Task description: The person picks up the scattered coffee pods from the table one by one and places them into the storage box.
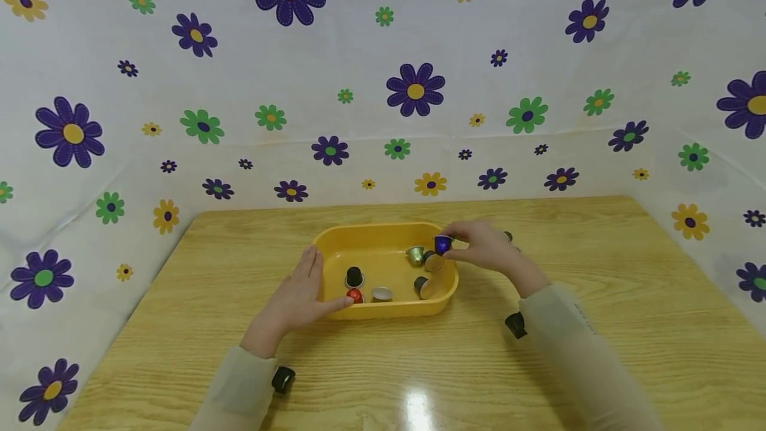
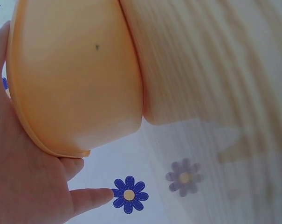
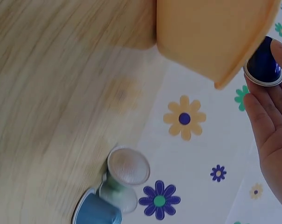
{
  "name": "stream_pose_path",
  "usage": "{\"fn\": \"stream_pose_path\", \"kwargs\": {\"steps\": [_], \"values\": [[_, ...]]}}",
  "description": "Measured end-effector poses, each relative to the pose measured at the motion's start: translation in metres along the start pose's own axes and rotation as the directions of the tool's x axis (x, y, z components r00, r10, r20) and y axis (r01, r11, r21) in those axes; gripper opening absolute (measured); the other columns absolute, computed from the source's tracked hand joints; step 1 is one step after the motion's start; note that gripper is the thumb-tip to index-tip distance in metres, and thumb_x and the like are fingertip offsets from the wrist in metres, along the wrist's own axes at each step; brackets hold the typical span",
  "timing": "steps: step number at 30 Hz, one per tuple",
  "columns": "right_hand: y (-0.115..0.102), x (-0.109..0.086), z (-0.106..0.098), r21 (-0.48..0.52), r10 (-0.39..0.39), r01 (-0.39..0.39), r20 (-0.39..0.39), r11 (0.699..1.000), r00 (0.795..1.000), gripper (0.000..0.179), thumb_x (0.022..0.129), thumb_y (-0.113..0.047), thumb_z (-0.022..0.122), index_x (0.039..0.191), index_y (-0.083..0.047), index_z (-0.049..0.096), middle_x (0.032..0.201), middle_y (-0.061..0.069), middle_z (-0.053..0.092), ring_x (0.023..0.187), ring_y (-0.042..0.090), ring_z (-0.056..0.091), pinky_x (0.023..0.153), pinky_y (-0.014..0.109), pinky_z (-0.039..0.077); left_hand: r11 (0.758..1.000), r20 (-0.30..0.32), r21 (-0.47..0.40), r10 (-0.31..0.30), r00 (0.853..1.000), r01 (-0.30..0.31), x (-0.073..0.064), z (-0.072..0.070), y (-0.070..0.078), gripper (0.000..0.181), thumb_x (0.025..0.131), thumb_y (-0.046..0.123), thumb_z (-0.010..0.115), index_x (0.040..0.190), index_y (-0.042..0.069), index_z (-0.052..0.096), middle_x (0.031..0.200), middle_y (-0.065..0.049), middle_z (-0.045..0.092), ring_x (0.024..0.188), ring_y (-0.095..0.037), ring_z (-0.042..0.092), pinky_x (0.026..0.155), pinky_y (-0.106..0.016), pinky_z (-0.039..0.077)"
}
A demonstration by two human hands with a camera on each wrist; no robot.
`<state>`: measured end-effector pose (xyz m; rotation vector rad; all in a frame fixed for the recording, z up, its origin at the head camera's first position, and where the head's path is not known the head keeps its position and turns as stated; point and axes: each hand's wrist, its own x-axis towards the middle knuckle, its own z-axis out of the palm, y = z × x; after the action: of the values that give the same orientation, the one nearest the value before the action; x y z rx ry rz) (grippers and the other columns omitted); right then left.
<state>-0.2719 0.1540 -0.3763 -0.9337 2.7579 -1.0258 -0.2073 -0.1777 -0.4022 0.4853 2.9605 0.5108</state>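
Note:
My right hand (image 1: 483, 245) pinches a dark blue coffee capsule (image 1: 443, 244) between thumb and fingers, over the right end of a yellow plastic tray (image 1: 383, 311). In the right wrist view the same capsule (image 3: 264, 63) has its silver rim turned down. My left hand (image 1: 296, 294) lies along the tray's left end, fingers straight and thumb spread over the front rim. Inside the tray are a black capsule (image 1: 354, 276), a red capsule (image 1: 355, 295) beside the left thumb, a pale capsule (image 1: 382, 294), a green capsule (image 1: 415, 256) and two dark capsules with tan lids (image 1: 422, 287).
On the table (image 1: 598, 271) right of the tray, a light blue capsule (image 3: 96, 210) lies beside a pale-lidded capsule (image 3: 129, 165) and a greenish one; in the head view the right hand mostly hides them. A flowered white cloth (image 1: 359, 52) surrounds the table's back and sides.

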Motion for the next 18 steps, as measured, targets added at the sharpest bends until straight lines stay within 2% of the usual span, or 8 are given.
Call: {"fn": "stream_pose_path", "kwargs": {"steps": [11, 18], "values": [[-0.012, 0.02, 0.021, 0.029, -0.056, 0.054, 0.048, 0.998, 0.997, 0.028, 0.079, -0.012, 0.067, 0.105, -0.002, 0.061, 0.099, 0.005, 0.062, 0.091, 0.018, 0.057, 0.082, 0.035, 0.045, 1.0, 0.005, -0.008, -0.004, 1.0, 0.004, 0.0, -0.001, 0.001, 0.11, 0.073, 0.071, 0.044, 0.138, -0.009, 0.005, 0.145, -0.021, -0.004, 0.132, -0.033, 0.0, 0.099, -0.052, 0.019], [-0.021, 0.028, 0.033, 0.05, -0.096, 0.092, 0.075, 0.994, 0.993, 0.026, 0.08, -0.012, 0.066, 0.104, -0.002, 0.061, 0.097, 0.006, 0.062, 0.089, 0.023, 0.057, 0.08, 0.038, 0.046, 1.0, 0.009, -0.01, -0.003, 1.0, 0.003, -0.001, -0.001, 0.001, 0.109, 0.074, 0.07, 0.044, 0.138, -0.009, 0.005, 0.145, -0.021, -0.003, 0.132, -0.033, 0.0, 0.099, -0.053, 0.019]]}}
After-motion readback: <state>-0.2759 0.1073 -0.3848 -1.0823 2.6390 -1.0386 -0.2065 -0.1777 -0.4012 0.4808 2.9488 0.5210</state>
